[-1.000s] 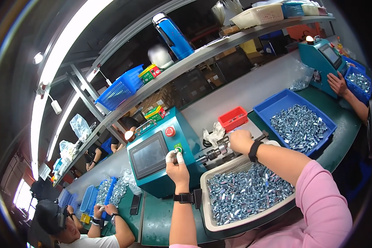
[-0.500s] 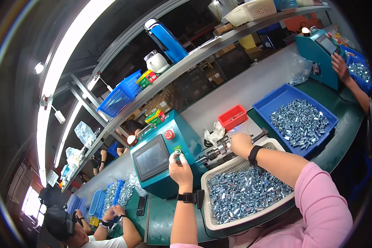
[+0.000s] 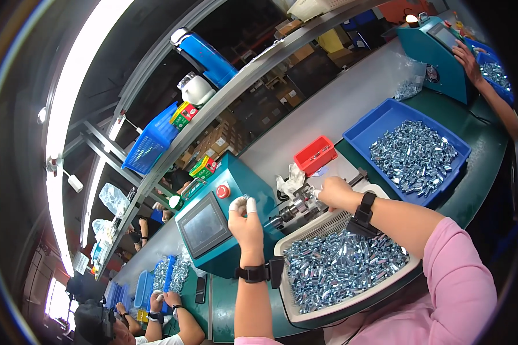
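Got the left hand (image 3: 246,225) raised in front of the teal machine (image 3: 246,174), with white-covered fingertips brought close together and a small shiny spot right there. Can't tell about an actual part in that pinch, tbh. Then got the right hand (image 3: 338,194) curled in at the outer end of the metal fixture (image 3: 298,208), touching or nearly so, with bent fingers hiding the contact spot, so can't call that grip wide, narrow or loaded. Just below the fixture, see the cream basket (image 3: 311,233) full of loose metal parts (image 3: 342,273), with more of the same piled in the blue tray (image 3: 360,129) farther right. Behind the fixture, spotted a white cloth (image 3: 292,181) and a red bin (image 3: 315,155), pretty much side by side. Just left of the left hand, a dark screen (image 3: 201,224), plus a red button (image 3: 223,191) above. Way off right, a co-worker's hand (image 3: 467,62) by a second teal machine (image 3: 429,60). Up on the shelf, a blue bottle (image 3: 210,60) near a white jar (image 3: 197,90).
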Demonstrator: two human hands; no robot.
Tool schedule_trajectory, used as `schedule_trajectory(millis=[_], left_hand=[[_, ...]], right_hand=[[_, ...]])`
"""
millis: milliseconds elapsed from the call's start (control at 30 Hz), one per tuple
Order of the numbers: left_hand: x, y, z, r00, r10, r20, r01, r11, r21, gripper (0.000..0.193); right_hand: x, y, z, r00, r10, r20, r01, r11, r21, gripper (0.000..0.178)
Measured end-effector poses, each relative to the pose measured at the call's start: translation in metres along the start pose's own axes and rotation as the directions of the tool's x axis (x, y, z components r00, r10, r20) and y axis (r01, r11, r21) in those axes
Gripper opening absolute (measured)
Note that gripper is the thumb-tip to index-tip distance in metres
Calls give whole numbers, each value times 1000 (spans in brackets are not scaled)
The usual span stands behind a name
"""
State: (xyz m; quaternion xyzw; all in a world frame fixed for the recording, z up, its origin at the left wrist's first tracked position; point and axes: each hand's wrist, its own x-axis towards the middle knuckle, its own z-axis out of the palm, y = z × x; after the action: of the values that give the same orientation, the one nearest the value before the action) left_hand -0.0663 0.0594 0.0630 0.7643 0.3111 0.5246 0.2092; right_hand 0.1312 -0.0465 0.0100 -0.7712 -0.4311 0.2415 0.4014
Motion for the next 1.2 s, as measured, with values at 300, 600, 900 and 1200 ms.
schedule_trajectory(millis=[300,600,900,1200], left_hand=[[-28,21,70,949,-223,222,311,767,-561,21],[-34,40,62,945,-224,238,327,620,-713,17],[-36,31,67,940,-244,240,342,633,-694,19],[-38,-1,87,977,-159,144,213,791,-573,22]], right_hand=[[1,6,10,990,-120,78,117,992,39,24],[-1,6,24,986,-160,48,160,987,20,22],[-3,8,23,987,-124,106,115,989,87,20],[1,1,13,984,-149,94,143,987,67,21]])
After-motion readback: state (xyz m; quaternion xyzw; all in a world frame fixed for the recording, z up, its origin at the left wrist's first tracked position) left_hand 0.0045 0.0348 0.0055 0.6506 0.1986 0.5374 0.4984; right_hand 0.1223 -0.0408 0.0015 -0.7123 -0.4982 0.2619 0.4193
